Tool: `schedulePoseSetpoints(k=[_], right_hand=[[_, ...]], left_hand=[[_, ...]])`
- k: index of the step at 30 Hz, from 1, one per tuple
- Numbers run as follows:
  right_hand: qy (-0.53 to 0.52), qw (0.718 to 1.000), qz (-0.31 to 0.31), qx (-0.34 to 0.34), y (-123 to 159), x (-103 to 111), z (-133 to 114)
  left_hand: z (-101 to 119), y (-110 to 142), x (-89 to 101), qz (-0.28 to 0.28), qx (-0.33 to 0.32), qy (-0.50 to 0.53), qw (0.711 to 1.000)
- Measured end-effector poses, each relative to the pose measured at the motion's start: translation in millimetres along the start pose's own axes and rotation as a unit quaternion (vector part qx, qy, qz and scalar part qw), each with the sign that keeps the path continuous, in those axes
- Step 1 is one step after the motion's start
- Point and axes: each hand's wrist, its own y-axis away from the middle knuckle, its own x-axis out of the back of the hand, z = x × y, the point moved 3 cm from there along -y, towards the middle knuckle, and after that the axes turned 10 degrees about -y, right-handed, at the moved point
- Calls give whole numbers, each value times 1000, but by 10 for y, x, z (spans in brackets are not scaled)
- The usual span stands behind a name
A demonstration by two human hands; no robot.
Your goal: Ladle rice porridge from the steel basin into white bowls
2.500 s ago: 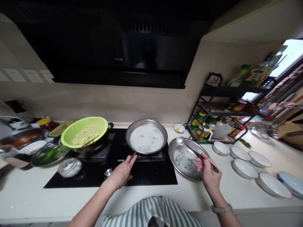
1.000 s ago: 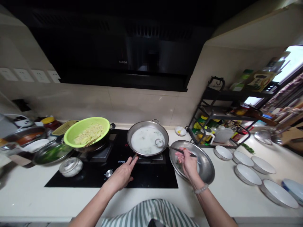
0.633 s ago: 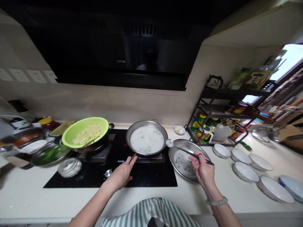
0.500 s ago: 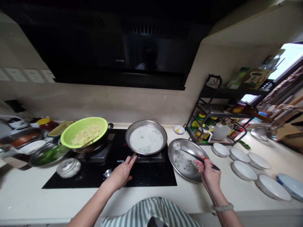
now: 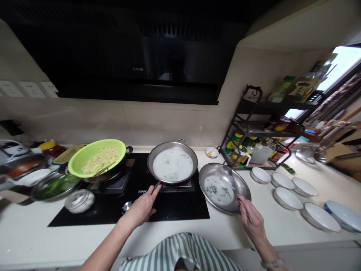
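Note:
A steel frying pan (image 5: 195,170) holding white liquid with green flecks sits on the right burner of the cooktop (image 5: 186,210). The fingers of my left hand (image 5: 142,207) close over its short handle (image 5: 157,185), which they partly cover. To the right, a wide steel basin (image 5: 244,184) contains a shallower pool of white liquid with chopped greens. My right hand (image 5: 252,218) grips a ladle (image 5: 233,183), its handle mostly hidden by the fingers. The ladle's head is blurred, over the far side of the basin.
A green colander (image 5: 73,162) of pale shreds rests on a pot at the left burner. A glass jar (image 5: 79,200) stands in front. Several white bowls (image 5: 287,198) sit at right, below a black spice rack (image 5: 254,131). The range hood (image 5: 135,86) hangs overhead.
My right hand has shifted slightly, and the ladle has swung from lying across the basin's left part to a steeper angle toward its far right side. My left hand stays at the pan's handle.

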Motion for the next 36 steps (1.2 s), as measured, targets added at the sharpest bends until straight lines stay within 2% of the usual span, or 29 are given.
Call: schedulePoseSetpoints(k=[2, 3, 5, 7, 9, 10, 11, 13, 16, 20, 24, 28, 31, 33, 36], right_hand=[[3, 1000, -20, 11, 19, 6, 7], [-3, 1000, -14, -14, 27, 3, 25], [-29, 990, 47, -127, 34, -5, 88], [-87, 944, 150, -281, 28, -22, 148], [-170, 871, 244, -391, -23, -68, 140], [-212, 842, 274, -413, -80, -100, 103], [-251, 826, 283, -417, -157, -141, 48], [-311, 815, 272, -407, -330, -239, -98], [-358, 817, 218, -395, -557, -450, -335], [-342, 859, 103, -366, -756, -833, -562], [-323, 893, 6, -314, -830, -1203, -588], [-295, 910, -57, -285, -815, -1444, -498], [-290, 907, -66, -296, -810, -1532, -464], [-303, 894, -37, -329, -821, -1551, -448], [-345, 857, 29, -382, -840, -1550, -406]], left_hand=[[-5, -2, -4, 3, -1, 0, 1000], [-8, -5, -8, 3, -2, -2, 1000], [-14, -12, -19, -1, -1, -7, 1000], [-17, -18, -27, -2, -1, -8, 1000], [-18, -22, -33, 4, -3, -3, 1000], [-19, -23, -36, 7, -5, -1, 1000], [-22, -24, -42, 10, -6, 1, 1000], [-32, -27, -57, 12, -5, 4, 1000], [-49, -32, -78, 9, -1, 7, 1000], [-48, -28, -79, 12, -6, 8, 1000], [-44, -23, -77, 20, -3, 18, 1000], [-27, -15, -59, 27, -16, 22, 999], [-16, -3, -29, 20, -13, 20, 1000], [-10, 1, -14, 13, -12, 17, 1000], [-8, -2, -11, 10, -9, 15, 1000]])
